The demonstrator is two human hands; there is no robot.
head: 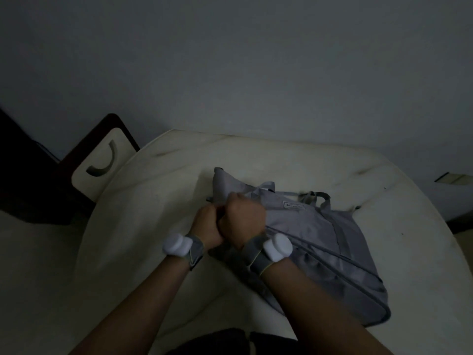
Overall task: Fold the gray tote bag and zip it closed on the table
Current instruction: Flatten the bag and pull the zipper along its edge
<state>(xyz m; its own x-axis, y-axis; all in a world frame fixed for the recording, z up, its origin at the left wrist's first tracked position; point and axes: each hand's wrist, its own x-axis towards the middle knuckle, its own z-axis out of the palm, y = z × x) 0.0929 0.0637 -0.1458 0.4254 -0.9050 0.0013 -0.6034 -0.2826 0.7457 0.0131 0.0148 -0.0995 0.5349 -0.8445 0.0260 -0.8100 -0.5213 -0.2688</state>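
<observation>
Presently catalogued — one gray tote bag, lying across the right half of the pale surface, its body running toward the near right edge and its top end pointing at the far edge. Fabric is rumpled rather than flat; a small label patch and the carry handles are showing on the upper face near the far end.

Left hand: fingers are curling tight at the bag's left side, seemingly pinching fabric or a zip pull, though the exact item is hidden behind the knuckles. Right hand: also closing into a fist, pressed against the left hand and bearing on the same part of the bag. What it is gripping cannot be told apart in the dim light. Both hands are working one spot together, probably one steadying the cloth while the other is drawing the zip or tucking a fold.

Each wrist is wearing a gray strap with a white sensor puck.

Also present — a dark-framed chair standing beyond the far left corner, against a plain wall.

Task status, as judged: folding is underway, and the bag is not yet lying compact.
</observation>
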